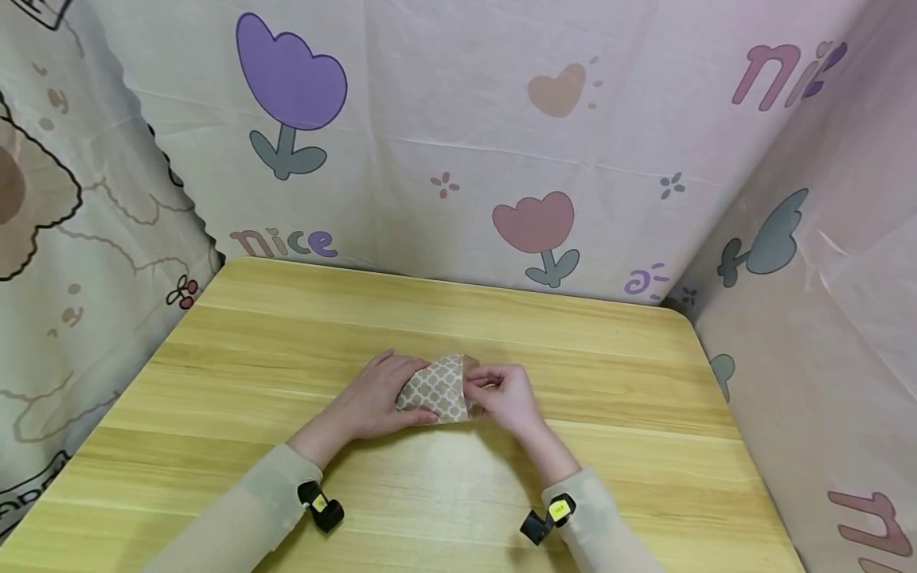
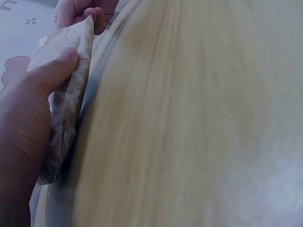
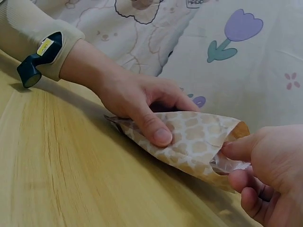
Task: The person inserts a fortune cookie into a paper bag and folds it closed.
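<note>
A brown paper bag [image 1: 435,390] with a white lattice pattern lies on its side low over the table, its open mouth facing right. My left hand [image 1: 378,395] grips the bag's closed end, with the thumb along the near side and the fingers over the far side. At the mouth, my right hand [image 1: 507,398] has its fingertips just inside the opening. Between them, in the right wrist view, a crinkled piece of clear plastic wrapping [image 3: 228,164] pokes out, pinched by thumb and fingers. Whatever else the bag contains is hidden by its paper.
Both hands work above a light wooden table [image 1: 286,318] with rounded back corners. Pale curtains [image 1: 430,95] printed with flowers and words hang behind it and at both sides. Each sleeve carries a small black wrist camera [image 1: 325,509].
</note>
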Demonstrator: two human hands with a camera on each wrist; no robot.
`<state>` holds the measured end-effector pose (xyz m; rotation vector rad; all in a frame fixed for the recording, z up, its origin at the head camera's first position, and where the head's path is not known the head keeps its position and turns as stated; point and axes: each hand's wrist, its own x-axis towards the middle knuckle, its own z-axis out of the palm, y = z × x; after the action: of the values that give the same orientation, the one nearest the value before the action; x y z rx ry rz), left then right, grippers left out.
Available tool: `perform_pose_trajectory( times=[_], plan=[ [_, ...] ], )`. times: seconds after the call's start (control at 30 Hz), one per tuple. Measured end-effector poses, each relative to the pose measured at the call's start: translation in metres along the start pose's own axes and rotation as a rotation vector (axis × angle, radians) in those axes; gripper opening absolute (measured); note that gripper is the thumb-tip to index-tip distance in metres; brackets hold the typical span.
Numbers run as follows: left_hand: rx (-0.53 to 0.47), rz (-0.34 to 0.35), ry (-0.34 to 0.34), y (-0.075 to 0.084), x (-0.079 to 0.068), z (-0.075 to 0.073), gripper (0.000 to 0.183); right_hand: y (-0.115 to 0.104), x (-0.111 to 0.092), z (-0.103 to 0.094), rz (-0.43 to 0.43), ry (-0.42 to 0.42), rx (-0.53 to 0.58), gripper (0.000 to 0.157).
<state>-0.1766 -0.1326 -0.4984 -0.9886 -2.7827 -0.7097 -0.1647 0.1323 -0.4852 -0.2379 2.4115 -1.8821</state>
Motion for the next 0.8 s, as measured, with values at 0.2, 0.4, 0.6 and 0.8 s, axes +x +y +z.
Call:
perform_pose_trajectory(
  times=[0.2,0.4,0.6,0.8],
  plan=[
    [0.012,0.000,-0.005,0.001,0.001,0.001,0.091,-0.001,0.004,0.004,0.002,-0.017,-0.007,0.012],
    [0.022,-0.015,-0.021,0.003,0.003,0.002,0.094,-0.002,0.005,0.000,0.019,-0.081,-0.019,0.012],
    [0.020,-0.004,-0.011,0.002,0.003,0.003,0.092,-0.001,0.004,-0.011,0.092,-0.167,0.009,0.015],
    [0.021,-0.011,-0.028,0.002,0.003,0.004,0.094,-0.002,0.003,-0.009,0.102,-0.140,0.005,0.012]
  ],
)
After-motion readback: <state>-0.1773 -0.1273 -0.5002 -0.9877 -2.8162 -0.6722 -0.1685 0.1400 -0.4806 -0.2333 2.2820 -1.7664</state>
